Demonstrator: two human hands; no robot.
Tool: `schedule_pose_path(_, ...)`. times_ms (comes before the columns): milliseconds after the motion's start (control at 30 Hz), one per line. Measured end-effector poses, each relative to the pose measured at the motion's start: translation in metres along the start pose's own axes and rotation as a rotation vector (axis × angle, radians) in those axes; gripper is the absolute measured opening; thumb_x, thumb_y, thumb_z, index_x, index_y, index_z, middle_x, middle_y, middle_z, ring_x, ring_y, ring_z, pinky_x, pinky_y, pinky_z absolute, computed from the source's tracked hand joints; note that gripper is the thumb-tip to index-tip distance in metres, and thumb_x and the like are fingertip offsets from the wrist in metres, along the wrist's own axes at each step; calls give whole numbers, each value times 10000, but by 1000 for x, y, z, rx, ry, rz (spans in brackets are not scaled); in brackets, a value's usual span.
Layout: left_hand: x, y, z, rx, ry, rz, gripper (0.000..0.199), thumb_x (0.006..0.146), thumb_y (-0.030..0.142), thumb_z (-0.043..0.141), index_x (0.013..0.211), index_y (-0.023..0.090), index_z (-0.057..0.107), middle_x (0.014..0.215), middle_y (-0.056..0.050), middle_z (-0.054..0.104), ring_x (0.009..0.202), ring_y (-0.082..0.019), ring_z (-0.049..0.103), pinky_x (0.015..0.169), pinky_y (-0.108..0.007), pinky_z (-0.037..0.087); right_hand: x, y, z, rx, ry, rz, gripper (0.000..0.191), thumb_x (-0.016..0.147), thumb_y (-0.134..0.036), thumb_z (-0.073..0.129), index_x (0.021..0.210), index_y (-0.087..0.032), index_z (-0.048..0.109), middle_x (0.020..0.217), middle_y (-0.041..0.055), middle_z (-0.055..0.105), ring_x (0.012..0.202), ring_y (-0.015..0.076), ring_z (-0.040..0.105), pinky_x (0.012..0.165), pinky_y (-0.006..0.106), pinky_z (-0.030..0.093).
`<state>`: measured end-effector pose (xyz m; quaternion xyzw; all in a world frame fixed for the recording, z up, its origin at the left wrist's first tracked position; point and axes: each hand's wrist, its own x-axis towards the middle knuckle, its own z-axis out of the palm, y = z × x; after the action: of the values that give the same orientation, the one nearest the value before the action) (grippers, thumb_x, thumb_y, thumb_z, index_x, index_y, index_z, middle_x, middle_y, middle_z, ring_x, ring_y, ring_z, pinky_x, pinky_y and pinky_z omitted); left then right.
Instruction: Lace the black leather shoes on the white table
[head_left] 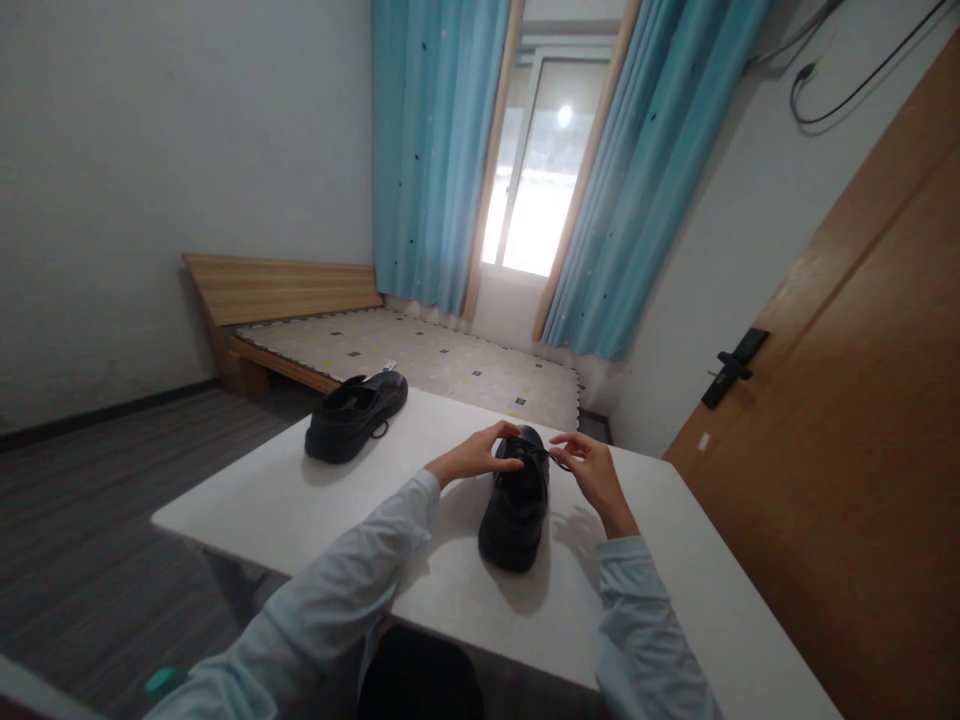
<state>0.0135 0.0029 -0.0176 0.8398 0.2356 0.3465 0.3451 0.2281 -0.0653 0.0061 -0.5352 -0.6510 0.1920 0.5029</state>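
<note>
A black shoe (513, 530) stands on the white table with its heel toward me and its toe pointing away. My left hand (478, 453) grips its upper from the left side, thumb and forefinger at the lacing. To the right of the shoe, my right hand (592, 468) pinches a black shoelace (556, 459) drawn out from the lacing. The far ends of the left fingers are partly hidden against the dark shoe. A second black shoe (341, 430) sits at the table's far left, apart from both hands, with a lace loop hanging at its side.
The white table (442, 580) has its near edge close to my body. Behind it stands a low bed frame with a patterned mattress (450, 362). A wooden door (847, 400) with a black handle is at the right. Blue curtains (439, 150) flank the window.
</note>
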Motion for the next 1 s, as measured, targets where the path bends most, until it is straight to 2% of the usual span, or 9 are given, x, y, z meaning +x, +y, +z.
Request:
schedule_pose_path(100, 0, 2, 0, 17, 6, 13, 562, 700, 441, 680, 1156, 163, 503, 1183, -113, 572, 1114, -222, 536, 974, -375, 390, -1, 1, 2, -32, -64, -37, 300, 675, -398, 695, 878, -179, 662, 536, -32, 544, 539, 143, 516, 533, 256, 384)
schedule_pose_path(300, 1, 3, 2, 44, 15, 51, 528, 709, 404, 681, 1143, 159, 505, 1158, -101, 568, 1090, -212, 534, 971, -367, 394, -2, -1, 4, -87, -113, -61, 282, 697, -387, 684, 900, -193, 653, 544, -49, 499, 533, 129, 476, 520, 241, 358)
schedule_pose_path(467, 1, 9, 2, 77, 106, 111, 521, 678, 371, 713, 1120, 186, 509, 1146, -81, 542, 1089, -214, 510, 950, -380, 406, -3, -4, 6, -124, -110, -72, 275, 714, -384, 670, 910, -193, 650, 573, -39, 515, 553, 133, 484, 523, 237, 354)
schedule_pose_path(600, 1, 19, 2, 158, 165, 168, 302, 700, 370, 701, 928, 188, 625, 1039, -62, 553, 1060, -213, 496, 953, -370, 393, -5, -8, 10, -166, -120, -79, 276, 747, -399, 637, 933, -195, 638, 578, -33, 546, 540, 136, 502, 519, 236, 357)
schedule_pose_path(700, 1, 21, 4, 223, 196, 197, 177, 710, 358, 701, 797, 204, 693, 1042, -62, 551, 1068, -218, 478, 968, -374, 367, -6, -11, 14, -230, -127, -102, 266, 780, -403, 600, 953, -204, 635, 572, -30, 570, 540, 144, 530, 524, 237, 361)
schedule_pose_path(1000, 4, 18, 11, 339, 211, 197, 178, 657, 346, 749, 818, 271, 739, 1098, -52, 556, 1052, -238, 464, 958, -405, 370, -7, -17, 26, -412, -59, -200, 193, 835, -342, 540, 965, -231, 630, 604, -14, 603, 568, 166, 546, 574, 255, 327)
